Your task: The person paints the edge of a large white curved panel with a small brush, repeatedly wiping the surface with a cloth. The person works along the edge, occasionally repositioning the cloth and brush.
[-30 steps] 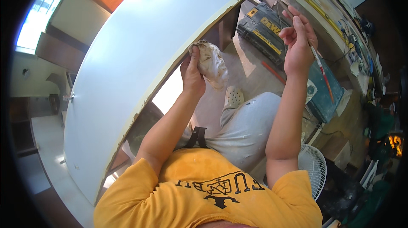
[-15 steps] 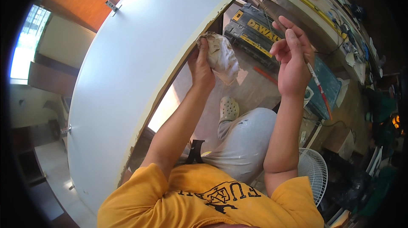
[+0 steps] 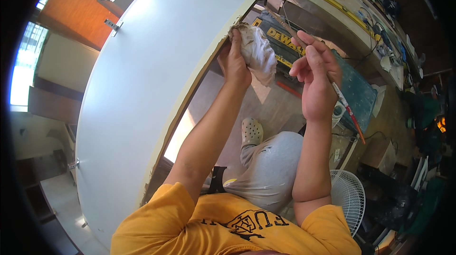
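My left hand [image 3: 236,62] pinches a crumpled white rag [image 3: 259,48] with brown stains, thumb on top, right by the rough edge of a large pale panel [image 3: 156,60]. Whether the rag touches that edge I cannot tell. In my right hand [image 3: 319,81] lies a long thin paintbrush [image 3: 343,100], its handle speckled white and red at the lower end. The brush slants across the palm, with its brown upper part [image 3: 289,28] reaching up past the fingers toward the black and yellow toolbox. My two hands are apart, the right one further from the panel.
A black and yellow toolbox [image 3: 270,29] stands on the floor beyond my hands. Right of it are a teal board [image 3: 358,96] and a roll of tape [image 3: 337,111]. A workbench [image 3: 327,5] carries a yellow level [image 3: 339,10]. A white fan [image 3: 349,198] stands beside my right elbow.
In the picture, my left hand with the rag has shifted slightly right and up, and my right hand with the paintbrush slightly left and down. The surroundings have shifted as well.
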`<state>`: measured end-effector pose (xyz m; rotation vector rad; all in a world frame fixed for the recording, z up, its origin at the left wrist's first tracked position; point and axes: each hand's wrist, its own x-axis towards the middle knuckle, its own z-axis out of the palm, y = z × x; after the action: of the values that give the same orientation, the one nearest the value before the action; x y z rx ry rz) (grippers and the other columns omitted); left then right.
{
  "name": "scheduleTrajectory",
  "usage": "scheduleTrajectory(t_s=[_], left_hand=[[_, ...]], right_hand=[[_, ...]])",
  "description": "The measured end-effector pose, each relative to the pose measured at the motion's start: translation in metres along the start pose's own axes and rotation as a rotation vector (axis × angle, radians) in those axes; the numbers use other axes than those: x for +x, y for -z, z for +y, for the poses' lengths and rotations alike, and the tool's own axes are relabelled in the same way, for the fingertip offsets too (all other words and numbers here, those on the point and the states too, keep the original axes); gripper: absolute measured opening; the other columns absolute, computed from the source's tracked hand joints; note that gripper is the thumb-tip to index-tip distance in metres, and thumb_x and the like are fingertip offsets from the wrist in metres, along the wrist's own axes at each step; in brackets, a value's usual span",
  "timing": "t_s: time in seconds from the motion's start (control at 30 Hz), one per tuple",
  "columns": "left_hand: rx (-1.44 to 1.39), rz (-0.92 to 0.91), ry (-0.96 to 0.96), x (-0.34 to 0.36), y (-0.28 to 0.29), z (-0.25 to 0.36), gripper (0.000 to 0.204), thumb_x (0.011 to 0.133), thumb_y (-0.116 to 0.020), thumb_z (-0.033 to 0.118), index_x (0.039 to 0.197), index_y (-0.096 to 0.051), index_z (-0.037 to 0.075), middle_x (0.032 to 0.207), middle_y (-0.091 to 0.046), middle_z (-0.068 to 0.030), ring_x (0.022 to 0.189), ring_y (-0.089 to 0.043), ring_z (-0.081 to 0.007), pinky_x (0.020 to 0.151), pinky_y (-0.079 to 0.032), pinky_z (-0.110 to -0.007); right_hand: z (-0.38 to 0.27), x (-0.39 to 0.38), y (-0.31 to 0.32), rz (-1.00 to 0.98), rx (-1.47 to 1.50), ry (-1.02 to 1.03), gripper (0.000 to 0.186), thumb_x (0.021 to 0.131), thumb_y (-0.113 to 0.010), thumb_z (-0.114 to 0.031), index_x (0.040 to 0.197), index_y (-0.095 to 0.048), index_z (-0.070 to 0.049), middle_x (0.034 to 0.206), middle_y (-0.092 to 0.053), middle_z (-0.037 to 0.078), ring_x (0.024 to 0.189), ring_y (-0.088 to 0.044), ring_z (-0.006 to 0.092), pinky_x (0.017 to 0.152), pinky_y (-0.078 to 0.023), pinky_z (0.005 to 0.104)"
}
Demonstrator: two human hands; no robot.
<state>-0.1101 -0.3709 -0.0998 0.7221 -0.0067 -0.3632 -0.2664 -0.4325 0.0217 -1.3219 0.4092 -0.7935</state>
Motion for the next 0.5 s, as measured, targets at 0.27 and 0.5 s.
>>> scheduleTrajectory(t_s=[0.27, 0.5], left_hand=[[0.003, 0.079, 0.267, 0.010, -0.017, -0.020, 0.051, 0.096, -0.075, 0.045, 0.115, -0.069, -0.001, 0.108, -0.072, -0.0078, 0.090, -0.069, -0.0172, 0.084, -0.056, -0.033], [1.132, -0.403, 0.145, -0.109, -0.026, 0.112, 0.040, 0.092, -0.079, 0.042, 0.093, -0.077, 0.002, 0.071, -0.068, -0.0026, 0.061, -0.059, -0.0098, 0.055, -0.047, -0.029]], right_hand=[[0.009, 0.009, -0.017, 0.039, 0.091, 0.068, 0.032, 0.104, -0.061, -0.018, 0.130, -0.066, -0.001, 0.117, -0.073, 0.010, 0.067, -0.057, 0.0027, 0.060, -0.039, 0.0179], [0.019, 0.020, -0.002, 0.167, 0.157, 0.108, 0.029, 0.100, -0.063, -0.010, 0.127, -0.067, 0.001, 0.109, -0.072, 0.008, 0.068, -0.057, 0.0043, 0.062, -0.042, 0.0194]])
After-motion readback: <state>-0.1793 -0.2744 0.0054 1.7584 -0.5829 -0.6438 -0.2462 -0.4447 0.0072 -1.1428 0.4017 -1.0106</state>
